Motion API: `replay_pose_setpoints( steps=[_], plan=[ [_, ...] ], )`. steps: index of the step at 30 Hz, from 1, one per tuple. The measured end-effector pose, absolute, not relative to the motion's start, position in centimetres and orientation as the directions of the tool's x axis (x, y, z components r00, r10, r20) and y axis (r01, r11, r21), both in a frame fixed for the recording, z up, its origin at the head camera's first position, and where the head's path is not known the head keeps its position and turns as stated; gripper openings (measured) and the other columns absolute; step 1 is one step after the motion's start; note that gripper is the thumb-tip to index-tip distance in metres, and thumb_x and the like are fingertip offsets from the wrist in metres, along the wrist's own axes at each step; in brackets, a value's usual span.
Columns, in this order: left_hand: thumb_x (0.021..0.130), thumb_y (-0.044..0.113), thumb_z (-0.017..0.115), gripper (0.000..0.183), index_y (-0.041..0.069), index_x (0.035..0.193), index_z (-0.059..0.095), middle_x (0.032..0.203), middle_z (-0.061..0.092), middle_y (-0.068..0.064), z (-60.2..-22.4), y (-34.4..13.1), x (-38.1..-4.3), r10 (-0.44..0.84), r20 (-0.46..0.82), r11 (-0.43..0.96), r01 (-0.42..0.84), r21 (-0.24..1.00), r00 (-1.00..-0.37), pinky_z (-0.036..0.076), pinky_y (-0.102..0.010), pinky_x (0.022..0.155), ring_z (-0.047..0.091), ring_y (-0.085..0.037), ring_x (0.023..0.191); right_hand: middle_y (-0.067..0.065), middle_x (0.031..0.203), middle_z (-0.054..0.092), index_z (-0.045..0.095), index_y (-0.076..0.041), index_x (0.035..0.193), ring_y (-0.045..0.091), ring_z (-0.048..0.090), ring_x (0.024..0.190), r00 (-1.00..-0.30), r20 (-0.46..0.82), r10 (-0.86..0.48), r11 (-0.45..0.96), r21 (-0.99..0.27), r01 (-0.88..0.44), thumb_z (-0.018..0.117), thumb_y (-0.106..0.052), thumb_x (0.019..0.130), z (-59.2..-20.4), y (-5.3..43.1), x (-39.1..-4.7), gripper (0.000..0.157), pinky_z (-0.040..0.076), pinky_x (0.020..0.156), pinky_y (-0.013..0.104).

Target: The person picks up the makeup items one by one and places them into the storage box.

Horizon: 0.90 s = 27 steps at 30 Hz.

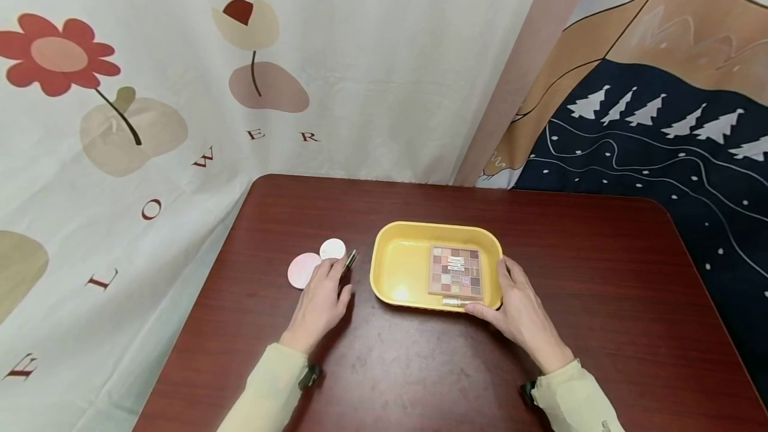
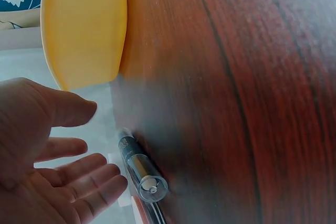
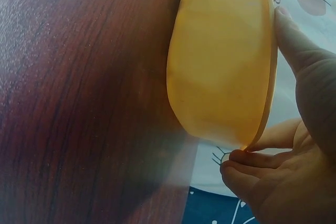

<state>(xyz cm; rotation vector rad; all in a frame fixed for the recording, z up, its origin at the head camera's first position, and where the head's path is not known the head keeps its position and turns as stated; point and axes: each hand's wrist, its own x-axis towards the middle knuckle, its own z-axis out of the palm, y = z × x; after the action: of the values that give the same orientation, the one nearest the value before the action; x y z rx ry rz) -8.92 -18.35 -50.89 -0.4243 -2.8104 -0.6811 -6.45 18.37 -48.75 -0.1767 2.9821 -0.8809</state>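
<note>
My left hand (image 1: pixel 320 305) is beside a slim cosmetic tube (image 1: pixel 349 261). In the left wrist view this tube (image 2: pixel 139 166) has a dark body, a gold band and a clear end; the fingers (image 2: pixel 100 174) are spread, with a gap to the thumb. A pink round item (image 1: pixel 303 271) and a white round item (image 1: pixel 333 249) lie just beyond that hand. My right hand (image 1: pixel 523 315) grips the near right corner of a yellow tray (image 1: pixel 393 245), thumb at the front rim and fingers along the right side. Inside the tray are an eyeshadow palette (image 1: pixel 455 271) and a small tube (image 1: pixel 459 301).
The dark red wooden table (image 1: pixel 420 365) carries everything. A white curtain (image 1: pixel 384 72) with flower prints hangs behind and at the left. A dark blue cloth (image 1: pixel 648 145) with white trees hangs at the right.
</note>
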Motion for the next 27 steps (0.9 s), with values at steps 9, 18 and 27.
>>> replay_pose_setpoints(
  steps=[9, 18, 27],
  plan=[
    [0.083, -0.001, 0.078, 0.045, -0.005, 0.126, 0.065, 0.116, 0.064, -0.018, -51.09, -18.21, -9.12, 0.222, 0.272, 0.873, 0.315, 0.371, -0.936, 0.055, -0.05, 0.09, 0.063, -0.037, 0.106, 0.032, 0.157, 0.031, 0.027, 0.014, 0.156, 0.047, 0.042, 0.137, -0.994, -0.019, -0.108, 0.836, -0.543, -0.081, 0.088, -0.048, 0.079, -48.56, 18.29, -6.51, 0.116, 0.045, 0.107, 0.063],
    [0.08, -0.007, 0.076, 0.034, -0.004, 0.113, 0.068, 0.101, 0.063, -0.015, -51.46, -18.1, -9.47, 0.213, 0.265, 0.896, 0.296, 0.33, -0.94, 0.057, -0.049, 0.076, 0.063, -0.035, 0.091, 0.031, 0.157, 0.031, 0.027, 0.012, 0.157, 0.046, 0.043, 0.136, -0.994, -0.019, -0.104, 0.833, -0.548, -0.076, 0.088, -0.047, 0.079, -48.67, 18.33, -6.46, 0.116, 0.046, 0.106, 0.062],
    [0.078, -0.007, 0.076, 0.024, -0.003, 0.1, 0.067, 0.087, 0.062, -0.014, -51.35, -17.9, -9.64, 0.213, 0.247, 0.907, 0.285, 0.309, -0.945, 0.055, -0.049, 0.068, 0.063, -0.035, 0.079, 0.031, 0.156, 0.032, 0.028, 0.012, 0.157, 0.045, 0.043, 0.136, -0.994, -0.013, -0.105, 0.834, -0.545, -0.081, 0.089, -0.048, 0.078, -48.8, 18.34, -6.5, 0.116, 0.047, 0.106, 0.061]
  ],
)
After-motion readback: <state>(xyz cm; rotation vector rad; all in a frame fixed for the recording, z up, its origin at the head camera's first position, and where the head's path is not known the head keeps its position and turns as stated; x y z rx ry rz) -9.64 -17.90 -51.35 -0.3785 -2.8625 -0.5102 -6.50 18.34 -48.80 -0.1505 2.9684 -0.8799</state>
